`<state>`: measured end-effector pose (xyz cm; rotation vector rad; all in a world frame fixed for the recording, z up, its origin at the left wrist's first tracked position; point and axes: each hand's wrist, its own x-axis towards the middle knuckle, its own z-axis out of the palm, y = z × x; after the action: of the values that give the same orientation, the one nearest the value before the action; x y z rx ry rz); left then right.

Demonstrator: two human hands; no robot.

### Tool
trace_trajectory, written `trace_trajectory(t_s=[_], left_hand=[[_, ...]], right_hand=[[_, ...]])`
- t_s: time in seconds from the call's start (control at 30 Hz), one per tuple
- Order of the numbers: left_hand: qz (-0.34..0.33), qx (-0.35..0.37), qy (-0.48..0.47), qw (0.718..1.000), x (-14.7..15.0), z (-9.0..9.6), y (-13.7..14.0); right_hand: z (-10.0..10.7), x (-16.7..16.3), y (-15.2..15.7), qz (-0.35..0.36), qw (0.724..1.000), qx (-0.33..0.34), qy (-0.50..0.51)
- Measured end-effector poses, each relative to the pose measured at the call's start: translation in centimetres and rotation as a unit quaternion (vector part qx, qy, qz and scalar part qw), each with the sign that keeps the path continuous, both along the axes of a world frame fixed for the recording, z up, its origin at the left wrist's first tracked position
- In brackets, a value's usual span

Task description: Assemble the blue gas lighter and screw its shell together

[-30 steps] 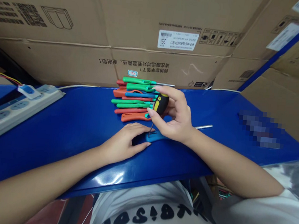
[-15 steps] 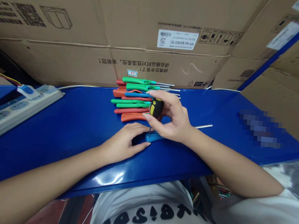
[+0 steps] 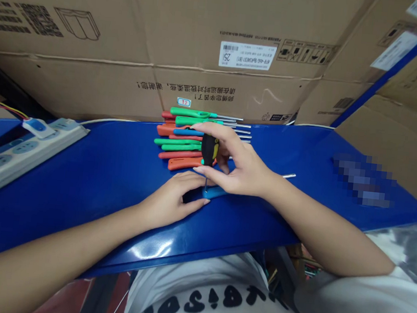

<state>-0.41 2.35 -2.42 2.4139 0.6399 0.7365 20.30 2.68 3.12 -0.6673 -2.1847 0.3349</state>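
My right hand (image 3: 244,167) grips the handle of a short black-and-yellow screwdriver (image 3: 208,150), held upright. Its thin shaft points down at the handle end of a blue stick lighter (image 3: 214,193). That lighter lies flat on the table, its metal tube sticking out to the right past my right wrist. From the left, my left hand (image 3: 169,197) holds the lighter's handle end between thumb and fingers; part of this grip is hidden. Just beyond my hands lies a row of green, red, orange and blue stick lighters (image 3: 180,146), metal tubes pointing right.
A blue table (image 3: 119,167) stretches across the view. Behind it stands a large cardboard panel (image 3: 101,77) with a small numbered tag (image 3: 183,102). At left rests a white power strip (image 3: 28,151) with a plug in it. A blurred patch (image 3: 363,181) covers something at right.
The screwdriver's handle has shifted slightly left and turned in my right hand, now standing more upright. My left hand and the blue lighter have hardly moved.
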Motion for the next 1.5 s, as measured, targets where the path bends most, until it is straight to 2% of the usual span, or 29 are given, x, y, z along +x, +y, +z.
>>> trace_trajectory(t_s=[0.13, 0.2, 0.4, 0.5, 0.63, 0.8, 0.9, 0.97, 1.03, 1.23, 1.3, 1.43, 1.5], left_hand=[[0.008, 0.012, -0.001, 1.000, 0.0, -0.2, 0.0], [0.010, 0.011, 0.001, 1.000, -0.1, -0.3, 0.1], [0.002, 0.005, -0.004, 1.000, 0.1, -0.3, 0.2], [-0.003, 0.006, -0.005, 1.000, 0.1, -0.2, 0.1], [0.010, 0.026, 0.000, 1.000, 0.0, -0.3, 0.1], [0.016, 0.025, -0.002, 1.000, 0.1, -0.4, 0.0], [0.008, 0.009, -0.005, 1.000, 0.1, -0.2, 0.0], [0.005, 0.008, -0.014, 1.000, 0.1, -0.2, 0.0], [0.002, 0.008, -0.018, 1.000, 0.1, -0.1, 0.0], [0.011, 0.014, -0.003, 1.000, 0.1, -0.3, 0.0], [0.009, 0.010, -0.007, 1.000, 0.1, -0.3, 0.0], [0.000, 0.013, -0.019, 1.000, 0.1, -0.1, 0.1], [0.007, 0.015, -0.019, 1.000, 0.1, -0.2, 0.0]], right_hand=[[-0.1, 0.3, 0.1, -0.032, 0.995, 0.090, -0.041], [0.0, 0.2, -0.1, -0.033, 0.992, 0.109, -0.053], [0.9, -0.2, -0.9, 0.025, 0.998, -0.003, -0.050], [1.2, -0.2, -0.9, 0.029, 0.998, -0.002, -0.049], [0.9, 0.0, -0.6, 0.008, 0.994, 0.083, -0.065], [0.6, -0.2, -0.9, -0.023, 0.973, 0.203, -0.108], [0.6, -0.8, -1.5, -0.027, 0.978, 0.170, -0.122], [0.6, -1.2, -1.7, -0.014, 0.987, 0.125, -0.103], [0.4, -1.2, -1.7, -0.016, 0.991, 0.114, -0.072], [-0.4, -0.4, -0.8, -0.088, 0.973, 0.211, -0.032], [-0.2, -0.5, -0.9, -0.067, 0.980, 0.182, -0.042], [0.8, -0.9, -1.5, 0.011, 0.995, 0.083, -0.061], [1.1, -1.0, -1.7, 0.010, 0.994, 0.087, -0.065]])
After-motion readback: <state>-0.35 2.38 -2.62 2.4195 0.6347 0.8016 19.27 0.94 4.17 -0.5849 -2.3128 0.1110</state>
